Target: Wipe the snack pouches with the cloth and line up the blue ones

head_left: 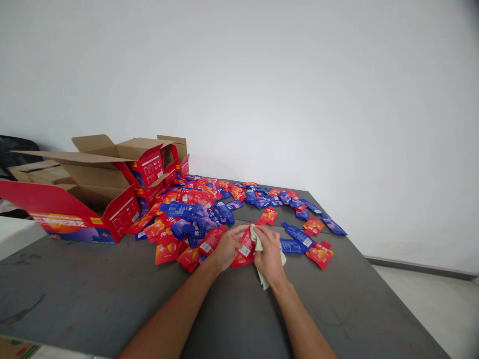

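Red pouch [245,247] sits just right of the left hand [228,247] and left of the right hand [268,253], both equally near, its long axis seeming to slant away rightward, though fingers hide its far end. The left hand pinches its left edge; the right hand pinches a pale cloth [258,243] against it. Below spreads a dark grey table [123,284] strewn with other pouches [178,209], open cartons [123,214] at left, white wall [280,99] behind

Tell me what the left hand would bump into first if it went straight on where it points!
Past the red pouch it holds, the left hand would probably bump the pale cloth in the right hand. They look close together, but one picture leaves depth unsure.
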Motion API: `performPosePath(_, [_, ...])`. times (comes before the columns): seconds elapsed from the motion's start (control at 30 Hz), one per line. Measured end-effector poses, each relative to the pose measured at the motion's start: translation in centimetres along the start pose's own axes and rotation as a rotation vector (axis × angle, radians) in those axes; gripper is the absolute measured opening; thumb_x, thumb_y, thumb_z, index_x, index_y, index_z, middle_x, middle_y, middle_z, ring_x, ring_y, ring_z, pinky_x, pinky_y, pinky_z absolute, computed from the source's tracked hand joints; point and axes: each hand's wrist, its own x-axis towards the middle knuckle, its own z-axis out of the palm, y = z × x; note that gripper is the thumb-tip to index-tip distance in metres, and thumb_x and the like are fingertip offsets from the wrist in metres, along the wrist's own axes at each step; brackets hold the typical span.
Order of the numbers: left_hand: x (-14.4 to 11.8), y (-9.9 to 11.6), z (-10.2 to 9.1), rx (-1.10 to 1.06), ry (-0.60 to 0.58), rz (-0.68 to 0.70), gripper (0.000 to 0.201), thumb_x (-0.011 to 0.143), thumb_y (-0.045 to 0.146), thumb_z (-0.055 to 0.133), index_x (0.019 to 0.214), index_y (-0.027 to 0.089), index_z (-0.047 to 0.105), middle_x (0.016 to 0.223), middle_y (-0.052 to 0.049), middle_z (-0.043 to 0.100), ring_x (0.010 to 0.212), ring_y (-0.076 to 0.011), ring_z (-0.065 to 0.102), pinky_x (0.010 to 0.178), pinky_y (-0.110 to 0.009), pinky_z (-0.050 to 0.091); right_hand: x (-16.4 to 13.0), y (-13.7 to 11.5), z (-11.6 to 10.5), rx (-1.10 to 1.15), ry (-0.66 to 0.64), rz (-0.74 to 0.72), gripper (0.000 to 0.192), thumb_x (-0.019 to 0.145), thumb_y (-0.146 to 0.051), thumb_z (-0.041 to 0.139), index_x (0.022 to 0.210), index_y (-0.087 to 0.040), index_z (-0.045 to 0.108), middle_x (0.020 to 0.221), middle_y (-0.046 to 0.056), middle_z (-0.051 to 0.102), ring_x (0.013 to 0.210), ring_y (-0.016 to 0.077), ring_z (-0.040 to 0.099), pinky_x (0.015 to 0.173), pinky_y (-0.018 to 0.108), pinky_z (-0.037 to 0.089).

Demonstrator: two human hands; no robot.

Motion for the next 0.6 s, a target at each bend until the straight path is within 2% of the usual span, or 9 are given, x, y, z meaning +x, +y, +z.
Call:
performPosePath(0.07, [0.0,0.3,-0.2,-0.061,0.024,0.017,0.071,0.051,0.000,0.053,0.119,0.017,0.066,0.117,-0.012,0.070,0.090,-0.0231,0.068,0.074,-0.029,0.048,-0.2,-0.9,0.4,0.044,-0.112,-0.057,0.075,0.062,0.006,0.044,0.128,-0.023,0.064,0.131,0.008,0.060,0.110,0.0257,0.050,0.094,0.044,0.042])
performPosePath(0.17, [0.0,0.8,-0.5,-0.119,0.064,0.032,0.062,0.057,0.007,0.055,0.117,0.015,0.067,0.113,-0.012,0.071,0.089,-0.0229,0.068,0.071,-0.029,0.048,-0.5,-2.4,1.0,0.083,-0.254,-0.119,0.086,0.052,0.007,0.045,0.129,-0.026,0.063,0.129,0.005,0.062,0.109,0.0247,0.051,0.092,0.041,0.043])
performPosePath(0.27, [0.2,0.8,-0.6,-0.102,0.132,0.040,0.049,0.066,0.015,0.064,0.114,0.014,0.068,0.103,-0.011,0.073,0.082,-0.0205,0.068,0.068,-0.027,0.048,-0.7,-3.1,1.5,0.099,-0.301,-0.137,0.083,0.052,0.008,0.045,0.125,-0.026,0.065,0.126,0.004,0.063,0.107,0.0244,0.052,0.091,0.040,0.043])
performPosePath(0.37, [0.5,0.5,-0.5,-0.079,0.211,0.074,0.041,0.067,0.021,0.072,0.108,0.014,0.069,0.096,-0.009,0.074,0.075,-0.0176,0.067,0.068,-0.027,0.048,-0.7,-2.7,1.5,0.121,-0.256,-0.122,0.080,0.054,0.009,0.044,0.125,-0.025,0.064,0.126,0.004,0.063,0.108,0.0247,0.051,0.093,0.041,0.043])
performPosePath(0.47, [0.7,0.4,-0.5,-0.068,0.318,0.123,0.039,0.063,0.018,0.075,0.101,0.015,0.070,0.095,-0.007,0.074,0.074,-0.0167,0.067,0.070,-0.027,0.049,-0.5,-1.6,1.1,0.113,-0.105,-0.039,0.076,0.060,0.008,0.044,0.126,-0.024,0.063,0.128,0.006,0.061,0.111,0.0253,0.051,0.096,0.042,0.043])
performPosePath(0.53, [0.8,0.4,-0.8,-0.046,0.399,0.148,0.044,0.060,0.014,0.073,0.104,0.016,0.069,0.093,-0.005,0.073,0.070,-0.0159,0.067,0.067,-0.027,0.049,-0.2,-1.0,0.7,0.088,0.003,0.033,0.065,0.068,0.005,0.046,0.124,-0.022,0.064,0.126,0.008,0.062,0.112,0.0264,0.052,0.097,0.044,0.043])
performPosePath(0.6, [0.8,0.4,-1.2,-0.032,0.455,0.155,0.058,0.059,0.011,0.072,0.116,0.019,0.065,0.086,-0.002,0.072,0.064,-0.0148,0.065,0.063,-0.027,0.049,0.0,-0.8,0.5,0.082,0.044,0.063,0.055,0.074,0.000,0.050,0.121,-0.022,0.066,0.123,0.009,0.063,0.111,0.0273,0.053,0.097,0.045,0.043])
